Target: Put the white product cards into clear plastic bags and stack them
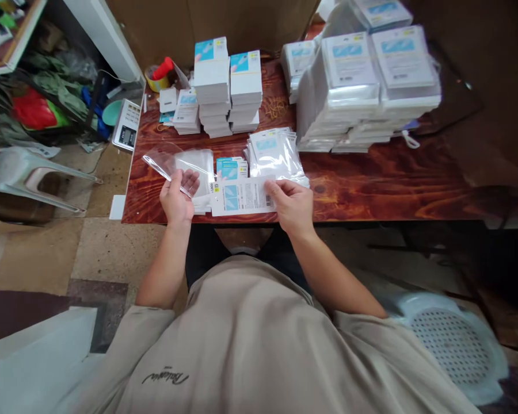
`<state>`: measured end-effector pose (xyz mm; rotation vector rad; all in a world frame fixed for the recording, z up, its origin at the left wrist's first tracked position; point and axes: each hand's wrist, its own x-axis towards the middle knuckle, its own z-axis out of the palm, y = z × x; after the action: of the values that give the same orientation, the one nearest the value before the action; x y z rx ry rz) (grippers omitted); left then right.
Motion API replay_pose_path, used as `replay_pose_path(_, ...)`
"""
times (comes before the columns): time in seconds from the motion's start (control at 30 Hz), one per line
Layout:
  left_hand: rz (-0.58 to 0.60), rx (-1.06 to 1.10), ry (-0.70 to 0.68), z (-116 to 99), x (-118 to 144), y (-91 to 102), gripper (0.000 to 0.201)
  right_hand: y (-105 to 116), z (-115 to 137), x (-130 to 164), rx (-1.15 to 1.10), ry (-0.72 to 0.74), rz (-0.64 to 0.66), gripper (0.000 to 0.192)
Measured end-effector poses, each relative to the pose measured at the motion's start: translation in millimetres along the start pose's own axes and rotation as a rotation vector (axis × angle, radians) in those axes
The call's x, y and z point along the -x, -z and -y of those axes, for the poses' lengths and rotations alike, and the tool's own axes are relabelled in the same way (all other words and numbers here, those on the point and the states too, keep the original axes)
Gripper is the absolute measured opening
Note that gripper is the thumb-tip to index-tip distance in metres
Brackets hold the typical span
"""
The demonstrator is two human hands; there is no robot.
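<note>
Small packing room or shop backroom. Wooden table point(371, 184) w/ stacks of boxed goods point(224, 86), bagged packs point(362, 86). Scale point(127, 123) at the edge, cardboard behind.

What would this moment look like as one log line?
left hand: holds clear bag | right hand: holds white box | surface: wooden table

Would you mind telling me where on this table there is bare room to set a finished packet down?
Bare wood lies on the table right of the right hand, in front of the bagged stacks. A smaller strip lies between the white box stacks and those bagged stacks. The left front is crowded: the left hand holds a clear bag, beside loose packets.
</note>
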<state>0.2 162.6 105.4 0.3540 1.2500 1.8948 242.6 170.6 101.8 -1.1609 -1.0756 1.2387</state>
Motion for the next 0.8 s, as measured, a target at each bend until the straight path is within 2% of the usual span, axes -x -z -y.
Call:
replay_pose_path(0.13, 0.032, 0.015, 0.042, 6, 13, -11.9, 0.022, -10, -19, -3, -0.006, -0.040, -0.034, 0.040)
replay_pose_path(0.37, 0.065, -0.066, 0.102, 17, 32, -14.8, 0.028, -31, -16, -3, 0.029, 0.105, -0.238, 0.039)
replay_pose_path(0.43, 0.051, -0.096, 0.090, 16, 31, -13.4, 0.031, -31, -15, 2, 0.021, 0.102, -0.175, 0.038)
replay_pose_path(0.5, 0.045, -0.097, 0.061, 13, 28, -11.3, 0.033, -26, -13, 7, 0.024, 0.053, 0.002, 0.040)
replay_pose_path(0.57, 0.055, -0.092, 0.035, 9, 26, -9.3, 0.032, -18, -10, 11, 0.001, -0.055, 0.208, 0.042)
replay_pose_path(0.6, 0.067, -0.089, 0.028, 8, 25, -8.8, 0.032, -16, -8, 13, -0.029, -0.116, 0.272, 0.042)
replay_pose_path(0.63, 0.085, -0.085, 0.025, 7, 26, -8.9, 0.032, -15, -6, 14, -0.068, -0.171, 0.296, 0.043)
replay_pose_path(0.7, 0.128, -0.075, 0.035, 7, 32, -10.9, 0.034, -19, -2, 16, -0.139, -0.232, 0.247, 0.046)
replay_pose_path(0.8, 0.202, -0.097, 0.093, 12, 48, -17.2, 0.039, -34, 0, 18, -0.159, -0.210, 0.158, 0.048)
